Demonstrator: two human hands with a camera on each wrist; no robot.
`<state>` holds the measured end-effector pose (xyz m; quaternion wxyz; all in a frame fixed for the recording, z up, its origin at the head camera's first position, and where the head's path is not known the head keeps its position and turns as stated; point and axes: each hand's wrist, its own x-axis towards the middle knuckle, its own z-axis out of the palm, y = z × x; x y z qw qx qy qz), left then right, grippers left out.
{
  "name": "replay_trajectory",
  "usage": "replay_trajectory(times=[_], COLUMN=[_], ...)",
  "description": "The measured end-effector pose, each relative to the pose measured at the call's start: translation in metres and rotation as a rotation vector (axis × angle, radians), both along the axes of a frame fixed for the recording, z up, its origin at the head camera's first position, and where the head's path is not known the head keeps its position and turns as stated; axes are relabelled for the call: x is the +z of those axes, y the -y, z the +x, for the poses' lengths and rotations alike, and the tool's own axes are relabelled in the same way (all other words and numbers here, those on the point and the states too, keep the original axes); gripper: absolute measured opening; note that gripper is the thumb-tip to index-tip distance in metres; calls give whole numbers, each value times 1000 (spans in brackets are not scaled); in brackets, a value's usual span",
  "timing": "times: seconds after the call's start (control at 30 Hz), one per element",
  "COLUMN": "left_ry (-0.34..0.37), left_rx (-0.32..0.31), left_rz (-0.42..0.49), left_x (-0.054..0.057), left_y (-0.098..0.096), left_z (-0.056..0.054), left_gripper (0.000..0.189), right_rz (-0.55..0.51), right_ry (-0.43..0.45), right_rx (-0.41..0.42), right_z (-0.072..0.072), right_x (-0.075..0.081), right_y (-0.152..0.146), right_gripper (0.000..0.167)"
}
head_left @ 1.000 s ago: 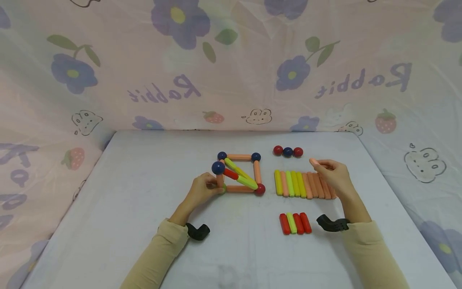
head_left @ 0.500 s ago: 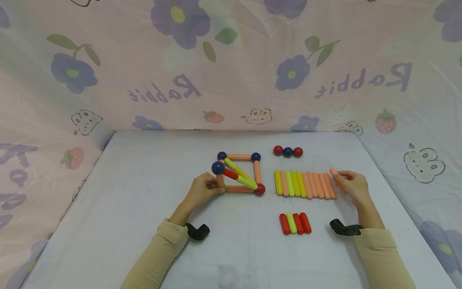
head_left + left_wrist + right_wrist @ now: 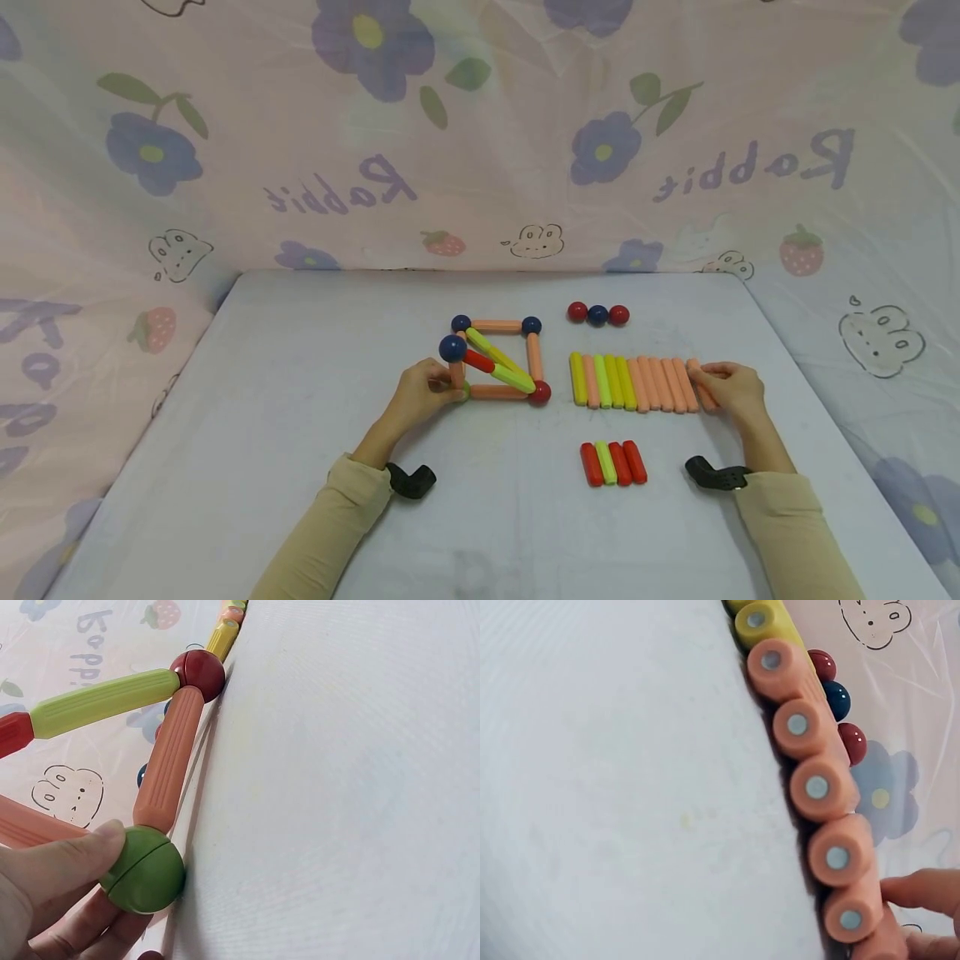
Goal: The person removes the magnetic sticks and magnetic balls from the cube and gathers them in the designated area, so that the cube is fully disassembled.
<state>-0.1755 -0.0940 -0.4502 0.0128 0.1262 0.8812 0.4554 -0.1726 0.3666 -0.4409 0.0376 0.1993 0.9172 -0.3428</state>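
My left hand (image 3: 420, 393) pinches the green ball (image 3: 146, 868) at the near left corner of a magnetic stick-and-ball frame. That frame has orange sticks (image 3: 497, 327) around a square, with dark blue balls (image 3: 532, 326) and a red ball (image 3: 540, 392) at other corners. One blue ball (image 3: 453, 348) stands raised on an upright stick, and a red and lime line of sticks (image 3: 513, 380) slopes from it to the red ball. At the right end of a stick row (image 3: 655, 386), my right hand (image 3: 737, 393) pinches an orange magnetic stick (image 3: 885, 939) beside the last one.
Behind the row lie two red balls and a blue ball (image 3: 597, 315) side by side. Nearer the front is a short group of red sticks (image 3: 592, 465) with one lime stick (image 3: 606, 463). A printed curtain (image 3: 480, 167) hangs behind the white table (image 3: 300, 333).
My right hand has moved right along the row with the orange stick, then lowered it beside the row's right end. My left hand and the frame have stayed put.
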Motion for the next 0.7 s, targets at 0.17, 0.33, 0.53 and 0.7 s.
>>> replay_trajectory(times=[0.17,0.33,0.53,0.7], left_ry=[-8,-16,-19,-14], left_rx=[-2,-9,-12,-20], left_rz=[1,5,13,9], left_x=[0,0,-1,-3], left_y=[1,1,2,2], left_z=[0,1,0,-1], left_gripper=[19,19,19,20], right_rz=[15,34,88,117], right_ry=[-20,-29,-66,-209], right_rx=[17,34,55,43], right_z=[1,1,5,11], right_x=[0,1,4,15], right_y=[1,1,4,16], right_gripper=[53,52,49,41])
